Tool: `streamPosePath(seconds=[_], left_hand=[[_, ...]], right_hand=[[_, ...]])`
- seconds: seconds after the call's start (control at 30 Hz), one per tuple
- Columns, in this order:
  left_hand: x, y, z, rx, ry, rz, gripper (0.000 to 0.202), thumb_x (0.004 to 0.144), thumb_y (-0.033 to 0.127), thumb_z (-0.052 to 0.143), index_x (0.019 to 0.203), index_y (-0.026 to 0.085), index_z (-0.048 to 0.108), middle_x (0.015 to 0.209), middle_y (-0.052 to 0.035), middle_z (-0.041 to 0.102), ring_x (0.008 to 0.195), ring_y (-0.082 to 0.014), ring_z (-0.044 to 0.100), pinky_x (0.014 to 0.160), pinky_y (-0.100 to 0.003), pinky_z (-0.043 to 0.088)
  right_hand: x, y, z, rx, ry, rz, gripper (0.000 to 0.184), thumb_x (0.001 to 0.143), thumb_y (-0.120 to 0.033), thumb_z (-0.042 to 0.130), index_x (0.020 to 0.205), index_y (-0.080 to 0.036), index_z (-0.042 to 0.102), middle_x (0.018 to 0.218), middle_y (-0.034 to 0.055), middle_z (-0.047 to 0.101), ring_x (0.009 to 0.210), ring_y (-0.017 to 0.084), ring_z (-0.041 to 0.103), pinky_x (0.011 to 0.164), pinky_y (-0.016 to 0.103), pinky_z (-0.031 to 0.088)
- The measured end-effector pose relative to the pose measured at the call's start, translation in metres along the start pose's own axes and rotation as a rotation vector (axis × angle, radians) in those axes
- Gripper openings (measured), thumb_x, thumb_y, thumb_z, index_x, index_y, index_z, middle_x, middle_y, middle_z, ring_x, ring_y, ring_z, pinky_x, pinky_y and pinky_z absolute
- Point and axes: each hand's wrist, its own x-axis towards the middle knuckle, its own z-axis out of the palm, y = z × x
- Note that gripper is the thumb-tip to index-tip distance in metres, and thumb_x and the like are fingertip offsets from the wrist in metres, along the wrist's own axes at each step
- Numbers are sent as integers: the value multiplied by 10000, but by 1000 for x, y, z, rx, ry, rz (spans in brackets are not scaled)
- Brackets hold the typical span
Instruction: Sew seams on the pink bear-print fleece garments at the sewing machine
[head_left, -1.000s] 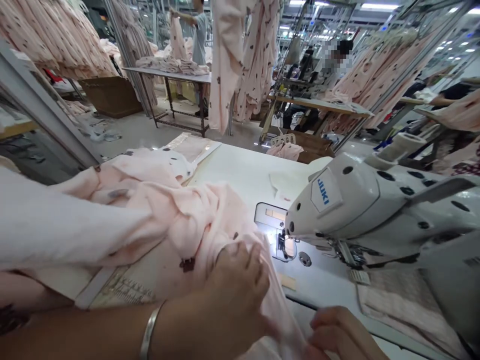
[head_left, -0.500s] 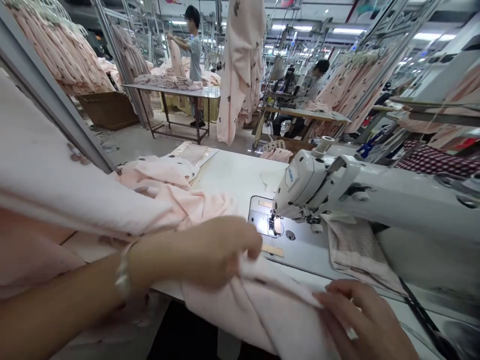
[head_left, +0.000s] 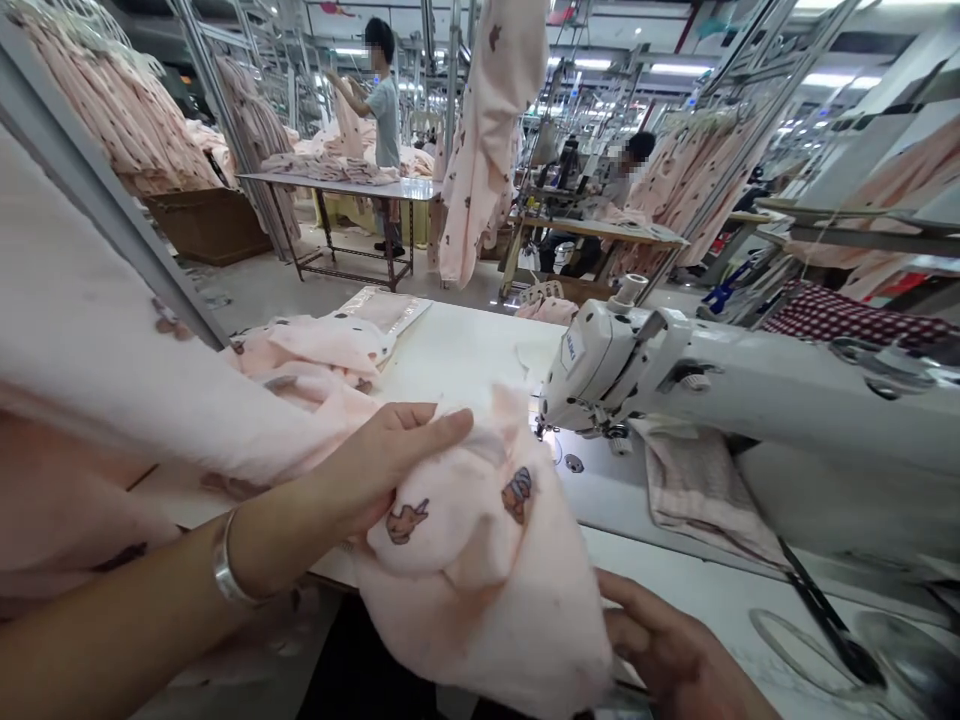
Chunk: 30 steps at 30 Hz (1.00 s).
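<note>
1. A pale pink printed garment [head_left: 480,560] is lifted in a bunched fold above the front edge of the white sewing desk [head_left: 457,360], with its small animal prints facing upward. It appears to be held up off the desk so that this section can be handled and seen clear of the needle area.
2. The garment is gripped by the left hand [head_left: 382,460], whose fingers [head_left: 427,425] are extended almost straight across the upper side of the fold, with the cloth gathered against the palm. A metal bangle [head_left: 225,575] is worn on that wrist.
3. The lower part of the fold is supported by the right hand [head_left: 667,640], whose fingers [head_left: 622,610] are curled narrowly around the cloth near the bottom edge of the view.
4. The bunched cloth is therefore placed between the two hands, slightly nearer the left. Its remaining length is trailed to the left across the desk, probably so that the weight is carried there.
5. A Juki sewing machine [head_left: 600,385] stands to the right of the lifted cloth, apart from it. A folded fabric piece [head_left: 697,490] is laid beneath its arm, and a black-bladed pair of shears [head_left: 825,610] lies near the right hand.
</note>
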Motion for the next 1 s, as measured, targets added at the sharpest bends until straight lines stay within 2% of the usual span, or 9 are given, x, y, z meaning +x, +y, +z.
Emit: streamPosePath(seconds=[0.2,0.3,0.43,0.57,0.67,0.73,0.8,0.87,1.0], left_hand=[[-21,6,0,176,-173,-41,441,702,552,710,685,114,659,522,12,510,432,-49,382,409,-154,251],[-25,12,-5,223,-193,-64,432,755,551,662,727,120,679,567,-7,543,451,-54,392,418,-160,259],[-21,17,-12,163,-53,-52,353,766,474,688,716,125,665,593,-14,582,494,-74,487,456,-159,368],[-16,15,-8,77,16,3,300,693,390,775,731,114,666,638,-20,612,545,-82,535,503,-165,431],[-15,12,-5,56,34,3,312,660,377,802,760,115,665,650,-22,613,561,-91,547,516,-179,446],[-15,9,-5,92,-54,-84,344,688,422,773,759,104,665,579,-9,567,475,-69,489,441,-163,391],[-15,6,-5,136,-136,-163,378,713,461,742,768,94,665,528,5,522,407,-49,421,380,-149,316],[-15,4,-5,128,-108,-134,358,706,438,755,775,101,660,557,2,534,431,-53,441,393,-148,328],[-12,4,-2,23,18,8,278,688,338,786,774,123,632,709,-12,586,630,-96,554,567,-186,456]], right_hand=[[36,7,35,251,85,55,956,729,-829,-14,1305,-240,472,1086,145,656,955,279,657,775,429,523],[30,22,32,95,196,-64,759,813,-765,169,1286,-258,478,1034,136,674,894,270,672,708,404,541],[10,35,9,-64,312,-213,557,860,-627,342,1240,-255,507,922,124,693,785,280,681,643,430,546],[4,26,-1,2,394,-255,485,776,-605,535,1107,-253,577,875,108,689,699,276,670,591,426,550],[14,9,1,170,624,-328,422,649,-620,692,772,-230,584,769,58,650,593,216,622,486,335,522],[23,-2,3,241,726,-387,480,626,-539,764,579,-200,428,634,-2,567,527,141,553,442,243,477],[27,-9,4,240,793,-416,447,638,-351,809,587,-196,392,610,-38,542,526,99,532,462,184,464],[26,-9,1,176,892,-442,299,627,-218,811,715,-232,526,730,-32,622,590,97,587,514,173,494],[9,4,-15,-120,916,-361,339,663,-291,783,987,-257,687,865,39,705,681,159,669,560,208,545]])
